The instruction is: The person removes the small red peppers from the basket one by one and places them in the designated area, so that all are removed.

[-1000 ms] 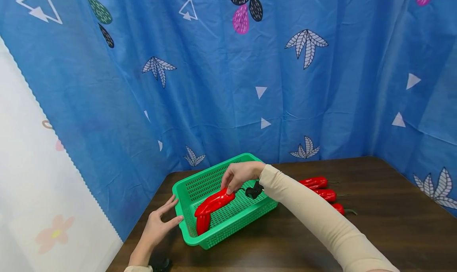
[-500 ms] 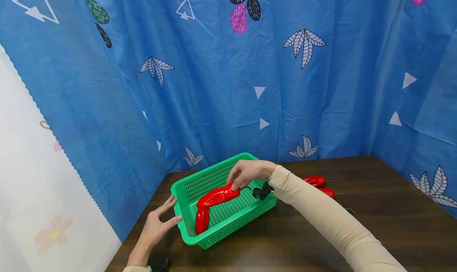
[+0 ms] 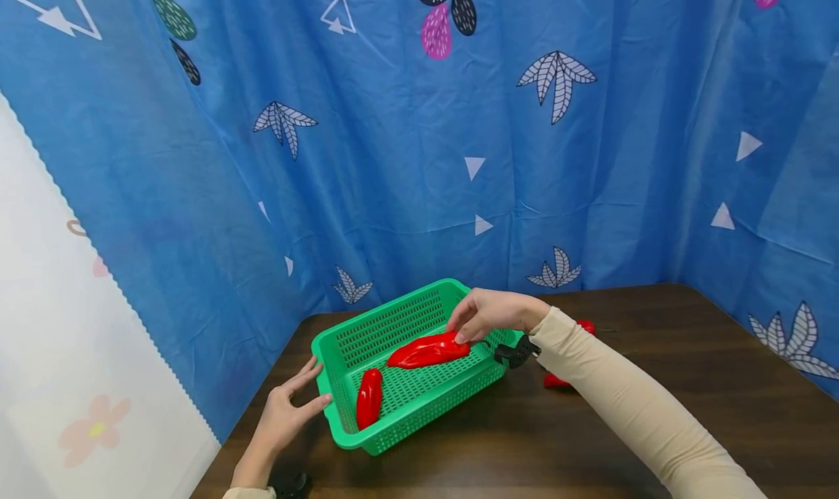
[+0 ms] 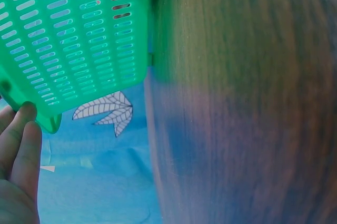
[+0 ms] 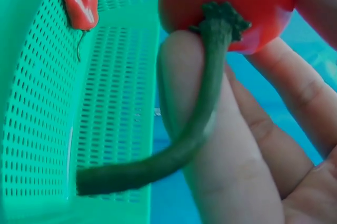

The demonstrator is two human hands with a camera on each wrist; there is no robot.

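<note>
My right hand (image 3: 494, 313) pinches a glossy red chili pepper (image 3: 429, 351) near its stem end, over the green plastic basket (image 3: 409, 435). In the right wrist view its curved green stem (image 5: 208, 81) points out past the thumb and fingers. Another red pepper (image 3: 370, 398) lies inside the basket at the left end, also visible in the right wrist view. At the basket's left end my left hand (image 3: 282, 415) touches the rim with spread, fairly straight fingers. Its fingertips (image 4: 27, 112) meet the rim corner in the left wrist view.
More red peppers lie on the dark wooden table (image 3: 459, 448) right of the basket, one (image 3: 585, 326) farther back and one (image 3: 556, 382) closer, partly hidden by the right sleeve (image 3: 609, 379). A blue patterned curtain (image 3: 393, 156) hangs behind the table.
My right hand has moved to the right with its pepper, drawing it away from the pepper at the basket's left end. The left hand stays at the rim.
</note>
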